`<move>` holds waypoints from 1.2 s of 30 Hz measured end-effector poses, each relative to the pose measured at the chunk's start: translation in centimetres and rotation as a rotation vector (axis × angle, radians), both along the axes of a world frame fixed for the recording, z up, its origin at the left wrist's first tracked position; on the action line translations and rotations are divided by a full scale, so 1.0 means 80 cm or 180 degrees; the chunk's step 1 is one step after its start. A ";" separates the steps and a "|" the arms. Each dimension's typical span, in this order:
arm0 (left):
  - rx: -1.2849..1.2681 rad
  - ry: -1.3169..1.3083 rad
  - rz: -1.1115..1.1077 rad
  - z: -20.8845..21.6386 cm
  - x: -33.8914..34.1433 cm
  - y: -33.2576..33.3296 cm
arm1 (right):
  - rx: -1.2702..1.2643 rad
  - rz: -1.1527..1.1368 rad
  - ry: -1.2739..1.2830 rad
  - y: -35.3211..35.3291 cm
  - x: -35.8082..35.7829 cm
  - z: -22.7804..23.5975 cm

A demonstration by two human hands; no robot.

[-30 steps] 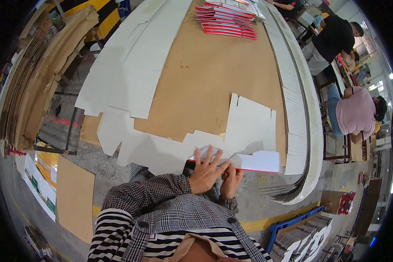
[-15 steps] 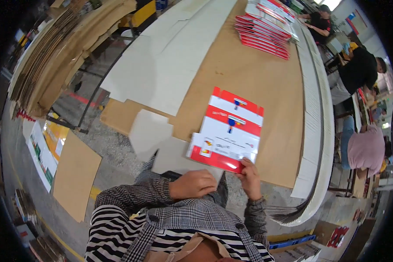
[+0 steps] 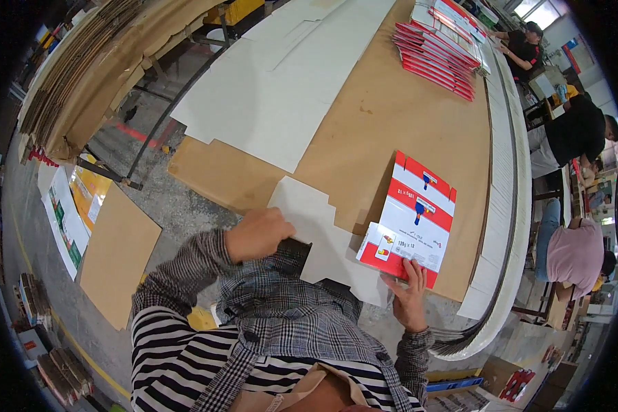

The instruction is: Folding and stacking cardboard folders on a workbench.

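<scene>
A flat carton blank with a red and white printed panel (image 3: pixel 413 223) lies at the table's near edge, tilted. The panel's left side is lifted slightly, with a dark shadow under it. To its left a plain white flap (image 3: pixel 316 230) with stepped edges reaches over the table edge toward my lap; it seems to belong to the same blank. My right hand (image 3: pixel 410 295) grips the near edge of the printed panel, fingers on top and thumb spread to the side. My left hand (image 3: pixel 261 235) is closed at the white flap's left edge; whatever its fingertips hold is hidden.
A pile of folded red and white cartons (image 3: pixel 436 58) sits at the far right of the brown table (image 3: pixel 419 113). White sheets (image 3: pixel 275 82) cover its left part. A long row of white blanks (image 3: pixel 502 185) runs down the right. Stacked cardboard (image 3: pixel 82 75) stands left. Several people work at right.
The carton blank has slid to the right, and my right hand with it. My left hand has moved up and left from my lap to the white flap's edge.
</scene>
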State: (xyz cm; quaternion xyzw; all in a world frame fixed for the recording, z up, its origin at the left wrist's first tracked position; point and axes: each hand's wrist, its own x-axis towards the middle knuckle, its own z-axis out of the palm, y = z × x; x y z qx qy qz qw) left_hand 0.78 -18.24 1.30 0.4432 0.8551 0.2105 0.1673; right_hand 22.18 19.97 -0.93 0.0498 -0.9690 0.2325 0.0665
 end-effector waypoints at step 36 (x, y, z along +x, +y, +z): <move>0.1451 -0.3033 0.1345 -0.036 0.113 0.059 | 0.0909 -0.1152 0.1005 -0.038 -0.013 -0.046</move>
